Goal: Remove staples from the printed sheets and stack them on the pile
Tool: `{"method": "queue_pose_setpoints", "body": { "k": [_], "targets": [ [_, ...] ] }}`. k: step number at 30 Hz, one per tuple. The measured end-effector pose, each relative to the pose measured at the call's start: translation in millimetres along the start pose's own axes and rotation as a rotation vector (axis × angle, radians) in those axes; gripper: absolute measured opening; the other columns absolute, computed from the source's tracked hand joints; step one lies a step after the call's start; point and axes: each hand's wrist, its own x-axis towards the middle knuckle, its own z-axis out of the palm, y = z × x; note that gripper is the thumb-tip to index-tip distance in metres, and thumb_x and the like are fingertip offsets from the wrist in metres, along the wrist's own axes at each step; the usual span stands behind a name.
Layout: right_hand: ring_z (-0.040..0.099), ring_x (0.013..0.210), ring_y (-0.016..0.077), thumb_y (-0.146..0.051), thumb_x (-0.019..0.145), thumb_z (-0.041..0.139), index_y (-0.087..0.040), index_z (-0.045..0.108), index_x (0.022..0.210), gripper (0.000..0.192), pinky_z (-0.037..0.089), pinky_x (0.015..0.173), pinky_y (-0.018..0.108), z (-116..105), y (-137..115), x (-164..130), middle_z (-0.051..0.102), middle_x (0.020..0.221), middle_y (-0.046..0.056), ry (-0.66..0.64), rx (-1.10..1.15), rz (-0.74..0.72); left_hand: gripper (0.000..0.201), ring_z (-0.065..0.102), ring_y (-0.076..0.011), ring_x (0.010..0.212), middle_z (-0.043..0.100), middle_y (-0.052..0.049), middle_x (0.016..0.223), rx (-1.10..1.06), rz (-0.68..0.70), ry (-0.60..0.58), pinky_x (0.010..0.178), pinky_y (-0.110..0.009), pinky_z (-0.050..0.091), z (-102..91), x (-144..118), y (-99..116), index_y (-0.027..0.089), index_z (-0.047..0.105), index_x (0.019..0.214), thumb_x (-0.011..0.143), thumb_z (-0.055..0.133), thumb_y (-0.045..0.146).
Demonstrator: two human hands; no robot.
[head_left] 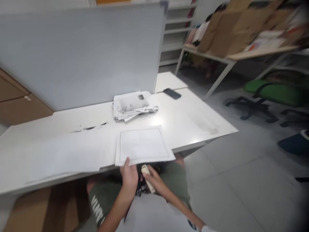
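Note:
My left hand [129, 175] pinches the near edge of a white paper sheet [143, 143] with a thin printed border. The thumb lies on top, and the fingers underneath are hidden. That sheet rests on the white desk and juts a little past its front edge. Close to it, over my lap, my right hand [154, 180] is closed round a cream, narrow stapler [148, 178]. The stapler is tilted and apart from the paper. Left of the bordered sheet, more white paper [72, 154] lies along the desk's front edge.
A stack of printed papers [131, 104] sits on the desk [188, 119], with a black phone [172, 93] to its right. Behind stands a pale partition board [84, 54]. Cardboard boxes [21, 100] are at the left. A green chair [275, 91] stands on the floor at right.

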Motion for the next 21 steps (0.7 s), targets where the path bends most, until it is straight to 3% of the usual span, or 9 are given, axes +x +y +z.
{"method": "queue_pose_setpoints", "body": {
  "k": [3,6,11,16,21],
  "targets": [
    [0.043,0.043,0.0076,-0.076,0.063,0.071,-0.018,0.056,0.096,0.068,0.032,0.042,0.022,0,5,11,0.062,0.067,-0.001,0.019,0.085,-0.025,0.025,0.071,-0.0206,0.093,0.073,-0.011,0.102,-0.056,-0.026,0.049,0.079,-0.028,0.06,-5.3,4,-4,0.014,0.066,0.104,0.08,0.061,0.01],
    [0.042,0.038,0.0064,-0.075,0.065,0.071,-0.017,0.056,0.096,0.067,0.029,0.038,0.02,2,4,17,0.062,0.063,-0.002,0.01,0.129,-0.05,0.024,0.071,-0.0206,0.089,0.073,-0.008,0.101,-0.012,0.042,0.088,0.069,-0.026,0.061,-6.3,5,-4,0.017,0.067,0.096,0.074,0.069,0.008],
    [0.042,0.034,0.0052,-0.073,0.068,0.071,-0.017,0.056,0.092,0.062,0.027,0.034,0.018,9,-5,13,0.063,0.064,-0.002,-0.13,0.212,-0.031,0.027,0.071,-0.0179,0.079,0.072,-0.005,0.1,0.044,0.131,0.093,0.061,-0.023,0.059,-10.1,9,-6,0.019,0.067,0.097,0.072,0.077,0.017],
    [0.04,0.033,0.006,-0.08,0.063,0.069,-0.017,0.058,0.084,0.066,0.029,0.033,0.019,18,-10,19,0.057,0.055,-0.003,-0.007,0.307,0.006,0.039,0.069,-0.0164,0.066,0.072,-0.004,0.093,0.041,0.103,0.092,0.056,-0.024,0.059,-9.1,8,-8,0.017,0.066,0.097,0.063,0.084,0.019],
    [0.038,0.034,0.0072,-0.081,0.064,0.068,-0.018,0.058,0.074,0.064,0.027,0.034,0.019,21,-8,25,0.047,0.045,-0.005,0.016,0.318,-0.001,0.047,0.066,-0.0147,0.057,0.072,-0.004,0.088,0.019,0.066,0.104,0.051,-0.023,0.057,-5.8,2,-4,0.016,0.065,0.097,0.055,0.086,0.018]
  ]
}}
